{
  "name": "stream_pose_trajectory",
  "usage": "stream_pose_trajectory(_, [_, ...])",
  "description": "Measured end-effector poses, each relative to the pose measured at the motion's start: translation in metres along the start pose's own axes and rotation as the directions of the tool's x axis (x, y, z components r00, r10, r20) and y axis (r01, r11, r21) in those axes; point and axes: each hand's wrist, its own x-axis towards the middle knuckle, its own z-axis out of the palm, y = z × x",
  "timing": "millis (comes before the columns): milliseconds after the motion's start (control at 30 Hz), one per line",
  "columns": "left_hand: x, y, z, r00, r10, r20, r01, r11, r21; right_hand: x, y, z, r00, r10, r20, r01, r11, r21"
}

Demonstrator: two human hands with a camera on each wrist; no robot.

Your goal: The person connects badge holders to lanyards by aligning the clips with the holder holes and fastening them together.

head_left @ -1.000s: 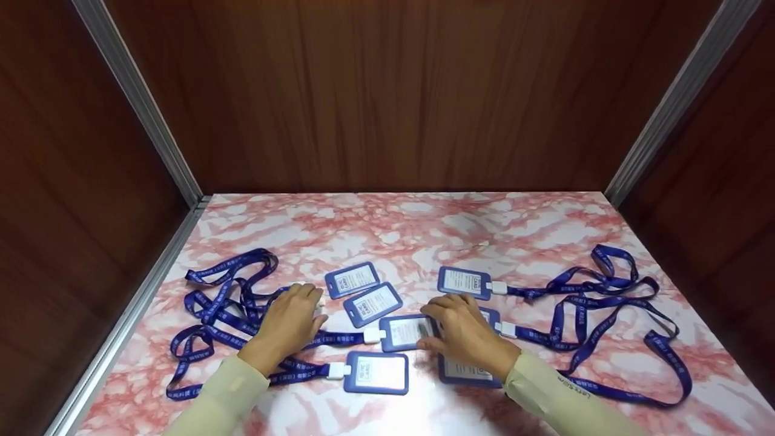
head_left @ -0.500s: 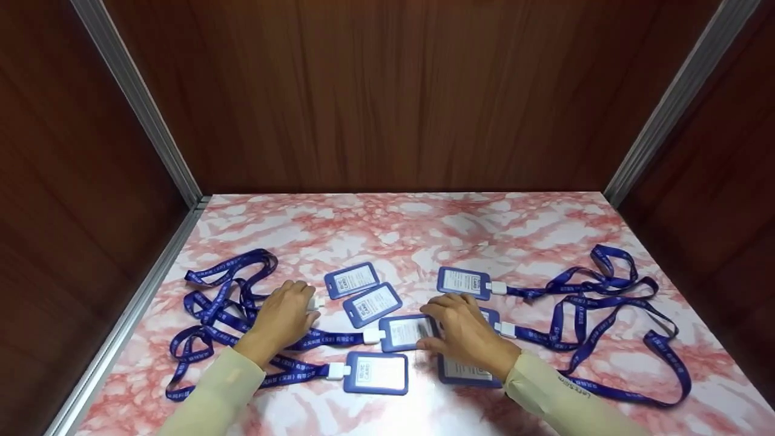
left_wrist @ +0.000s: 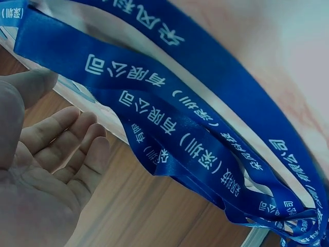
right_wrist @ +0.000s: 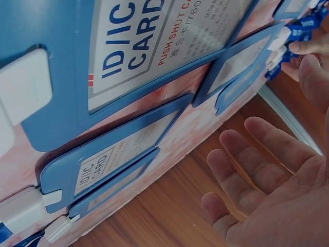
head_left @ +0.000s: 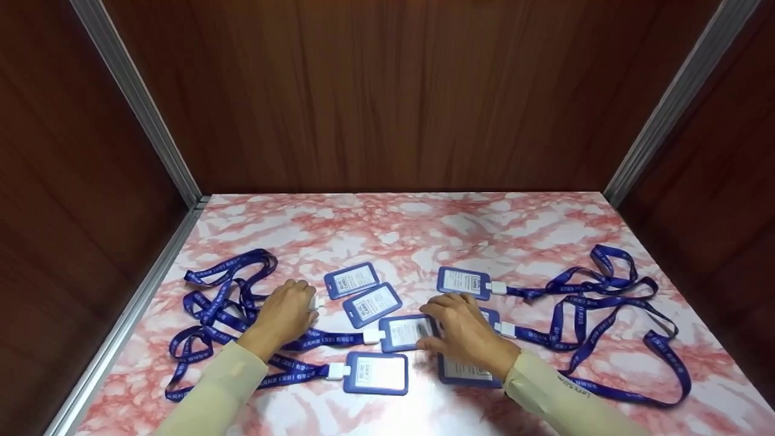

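Observation:
In the head view, my left hand (head_left: 283,312) lies over tangled blue lanyards (head_left: 239,324), beside a white clip (head_left: 317,302). Its fingers curve loosely in the left wrist view, apart from the thumb, nothing visible between them; a printed strap (left_wrist: 190,139) passes close by. My right hand (head_left: 463,330) hovers over or rests on blue-framed card holders; contact is unclear. It partly covers one holder (head_left: 405,333) at its right end and another (head_left: 466,370) below. In the right wrist view the right fingers (right_wrist: 257,170) are spread and relaxed, holding nothing, near large ID card holders (right_wrist: 154,51).
Two strapless-looking holders (head_left: 351,280) (head_left: 372,304) lie upper left of centre, another (head_left: 375,373) near the front. At right, a clipped holder (head_left: 463,282) joins looped lanyards (head_left: 581,303). Wooden panels (head_left: 399,97) and metal posts enclose the marbled tabletop (head_left: 393,224).
My left hand has shifted slightly left and back, uncovering the white clip beside its fingers. The right hand and the card holders look unmoved.

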Motion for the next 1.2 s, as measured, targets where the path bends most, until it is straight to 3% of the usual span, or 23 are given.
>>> stream_pose_trajectory(567, [0.007, -0.003, 0.008, 0.999, -0.012, 0.035, 0.012, 1.000, 0.007, 0.001, 0.001, 0.002, 1.000, 0.001, -0.002, -0.001, 1.000, 0.002])
stream_pose_trajectory(1200, [0.006, -0.003, 0.012, 1.000, 0.012, -0.007, -0.012, 1.000, -0.002, 0.004, 0.003, 0.003, 1.000, -0.017, -0.021, 0.017, 1.000, 0.006])
